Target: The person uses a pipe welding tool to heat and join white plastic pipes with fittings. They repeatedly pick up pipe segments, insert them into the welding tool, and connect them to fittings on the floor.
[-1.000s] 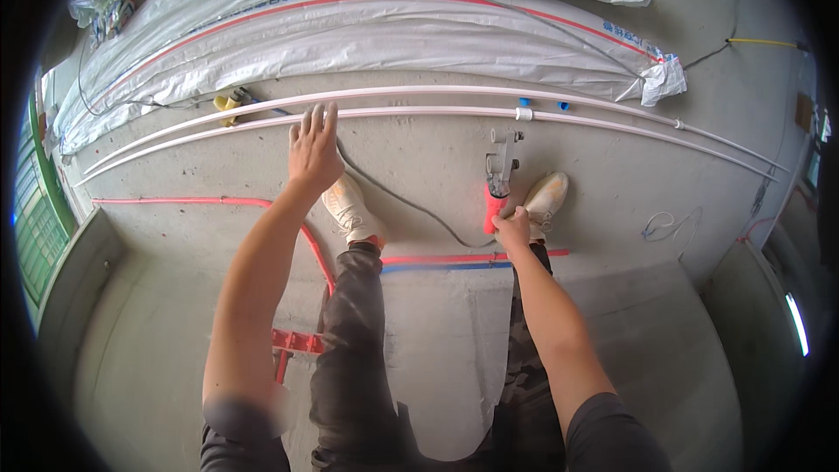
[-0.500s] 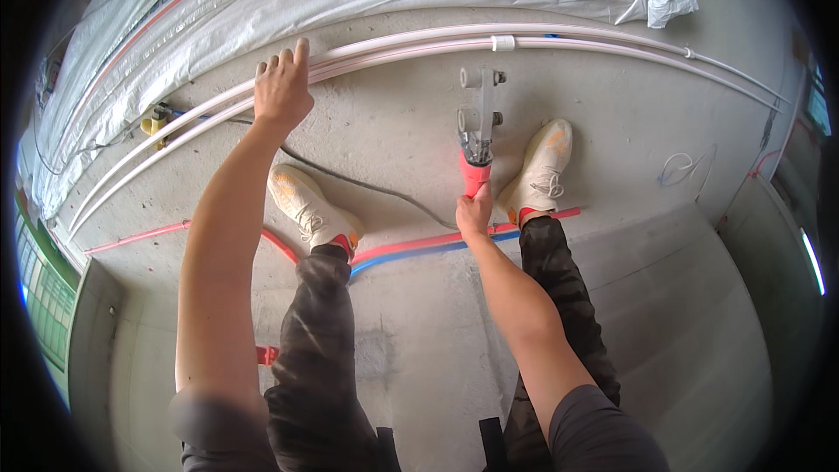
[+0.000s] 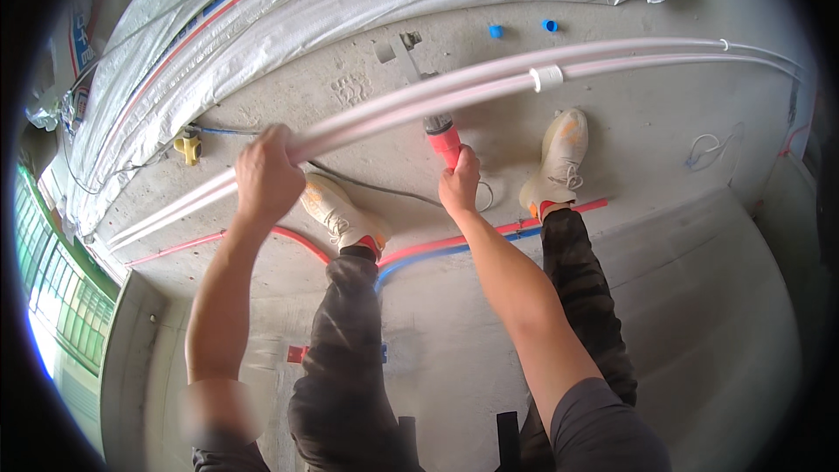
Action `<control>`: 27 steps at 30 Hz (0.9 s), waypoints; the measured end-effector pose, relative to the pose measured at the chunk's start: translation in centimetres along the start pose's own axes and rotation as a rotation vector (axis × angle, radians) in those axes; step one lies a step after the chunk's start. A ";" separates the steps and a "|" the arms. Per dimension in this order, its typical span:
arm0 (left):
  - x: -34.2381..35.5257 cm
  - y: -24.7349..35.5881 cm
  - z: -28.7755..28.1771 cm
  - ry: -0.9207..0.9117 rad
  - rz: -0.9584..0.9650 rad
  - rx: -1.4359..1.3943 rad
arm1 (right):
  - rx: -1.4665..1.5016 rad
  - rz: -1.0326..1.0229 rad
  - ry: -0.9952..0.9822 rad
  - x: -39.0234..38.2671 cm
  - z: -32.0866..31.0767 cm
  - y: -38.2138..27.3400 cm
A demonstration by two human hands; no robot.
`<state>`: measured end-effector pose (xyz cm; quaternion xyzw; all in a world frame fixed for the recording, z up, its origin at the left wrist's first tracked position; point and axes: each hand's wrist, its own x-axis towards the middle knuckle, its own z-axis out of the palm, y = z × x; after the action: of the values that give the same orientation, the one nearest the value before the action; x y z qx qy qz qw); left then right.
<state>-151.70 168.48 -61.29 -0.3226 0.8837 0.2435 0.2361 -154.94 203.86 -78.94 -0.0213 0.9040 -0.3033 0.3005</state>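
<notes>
My left hand (image 3: 269, 177) is closed around a pair of long white plastic pipes (image 3: 384, 121) with pink stripes, which run slantwise across the view. A short white coupling (image 3: 547, 79) sits on the nearer pipe, to the right of centre. My right hand (image 3: 460, 182) grips the red handle of a pipe welding iron (image 3: 444, 137). Its dark collar and flat metal plate point away from me. The pipes cross over the plate and hide its middle; its far end with the round heating sockets shows beyond them.
Long bundles in white sheeting (image 3: 297, 44) lie at the back. Two blue caps (image 3: 495, 31) rest on the concrete beyond the pipes. A yellow fitting (image 3: 187, 149) stands at left. A dark cable (image 3: 376, 185), a red pipe (image 3: 428, 251) and a blue pipe (image 3: 411, 265) run near my shoes.
My left hand has come nearer with the pipes, which now pass over the welding iron. The iron has tilted leftward. The blue caps behind are now uncovered, and the view has shifted.
</notes>
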 end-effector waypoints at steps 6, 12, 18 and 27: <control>-6.4 1.0 5.7 -0.173 0.018 -0.124 | -0.169 -0.121 -0.162 2.3 -1.9 0.7; -11.3 1.8 12.7 -0.237 0.031 -0.138 | -0.916 -0.135 -0.767 -3.9 -12.8 -6.3; -12.9 2.4 16.2 -0.284 -0.037 -0.150 | -0.232 -0.118 -0.521 1.9 -16.7 -13.4; -12.8 1.4 16.4 -0.366 -0.025 -0.161 | 0.064 0.477 -0.506 7.5 -5.6 -7.7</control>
<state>-139.69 184.85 -66.18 -0.3018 0.7995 0.3650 0.3694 -165.31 198.93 -75.05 0.1254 0.7705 -0.2377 0.5781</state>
